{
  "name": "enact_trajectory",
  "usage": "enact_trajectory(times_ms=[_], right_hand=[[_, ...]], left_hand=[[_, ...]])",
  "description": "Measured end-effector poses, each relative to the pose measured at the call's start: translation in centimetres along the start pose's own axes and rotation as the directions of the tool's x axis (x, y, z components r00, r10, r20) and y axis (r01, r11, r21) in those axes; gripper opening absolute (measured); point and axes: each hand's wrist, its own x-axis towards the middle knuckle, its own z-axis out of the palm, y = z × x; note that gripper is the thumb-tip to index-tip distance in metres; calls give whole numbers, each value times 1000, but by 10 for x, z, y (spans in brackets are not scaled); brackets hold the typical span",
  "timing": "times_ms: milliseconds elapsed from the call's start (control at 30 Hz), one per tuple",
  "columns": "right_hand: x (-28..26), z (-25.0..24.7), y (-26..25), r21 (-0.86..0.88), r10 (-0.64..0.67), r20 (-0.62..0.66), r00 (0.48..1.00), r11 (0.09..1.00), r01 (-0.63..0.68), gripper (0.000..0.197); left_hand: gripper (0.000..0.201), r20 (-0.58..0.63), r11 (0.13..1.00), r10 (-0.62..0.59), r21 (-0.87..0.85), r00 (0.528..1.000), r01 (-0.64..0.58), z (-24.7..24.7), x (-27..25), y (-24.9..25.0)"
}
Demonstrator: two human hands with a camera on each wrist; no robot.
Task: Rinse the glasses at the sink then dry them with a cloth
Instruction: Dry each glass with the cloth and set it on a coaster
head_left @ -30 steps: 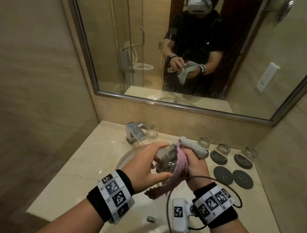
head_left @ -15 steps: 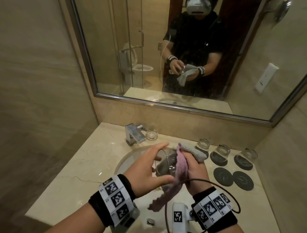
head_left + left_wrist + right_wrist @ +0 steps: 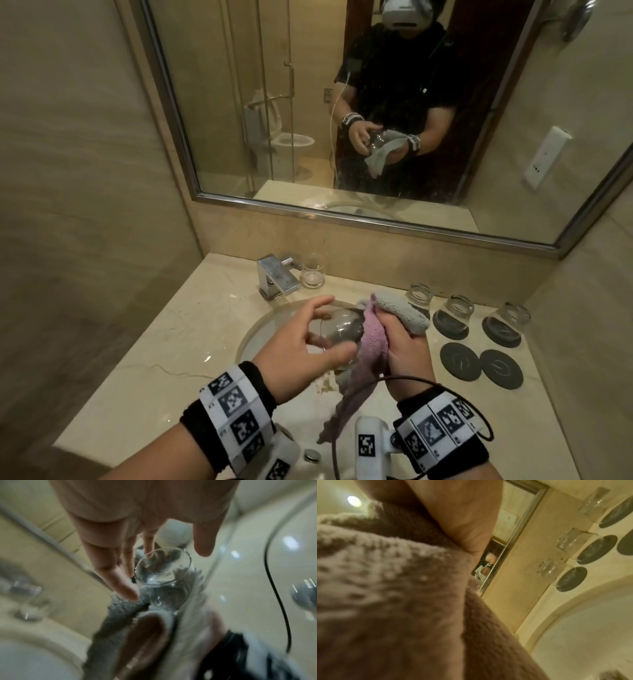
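Observation:
A clear glass (image 3: 346,334) lies on its side above the sink basin (image 3: 255,330). My right hand (image 3: 404,346) grips a pink and grey cloth (image 3: 373,342) wrapped against the glass's far end. My left hand (image 3: 329,329) is spread round the near end, index finger above and thumb below. In the left wrist view the left fingers (image 3: 125,586) are almost straight; they touch the rim of the glass (image 3: 163,566) and the cloth (image 3: 120,609), and the thumb stands off it. The right wrist view is mostly filled by cloth (image 3: 385,588) under my right hand (image 3: 462,513).
A chrome faucet (image 3: 277,277) stands behind the basin with an upright glass (image 3: 312,272) beside it. At the right, three glasses (image 3: 457,315) stand upside down on dark coasters, with two bare coasters (image 3: 460,361) in front. A mirror (image 3: 342,102) hangs above the counter.
My left hand has loosened from a grip round the glass to spread, nearly straight fingers. The right hand and cloth stay on the glass, which has shifted little.

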Motion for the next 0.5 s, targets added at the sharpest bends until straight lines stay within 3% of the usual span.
enact_trajectory(times_ms=[67, 100, 167, 233, 300, 367, 433, 500], right_hand=[[-4, 0, -2, -12, -64, 25, 998, 998, 64, 17], [-4, 0, -1, -13, -65, 38, 997, 998, 66, 18], [-4, 1, -1, -27, -13, 58, 998, 1000, 14, 17], [1, 0, -1, -11, 144, 106, 984, 990, -144, 16], [5, -1, 0, 91, 396, 191, 898, 904, -418, 20], [7, -4, 0, 109, 535, 248, 808, 813, -572, 30], [10, -11, 2, 137, 551, 225, 803, 798, -586, 37], [15, -19, 0, 225, 525, 186, 830, 800, -556, 38]], left_hand=[[70, 19, 944, -185, -276, 982, 183, 3, 4, 1], [61, 7, 933, -198, -306, 980, 191, 5, 5, 1], [50, -52, 989, -68, -136, 996, 60, 6, 4, 4], [56, -22, 973, 136, 190, 990, -130, 2, 0, 4], [59, 41, 912, 230, 340, 972, -230, 2, -2, 3], [60, 22, 959, 157, 237, 987, -157, 2, -3, -2], [66, -29, 999, 7, 39, 1000, -6, 0, -6, -6], [63, -13, 944, -165, -290, 986, 154, -2, -9, -8]])
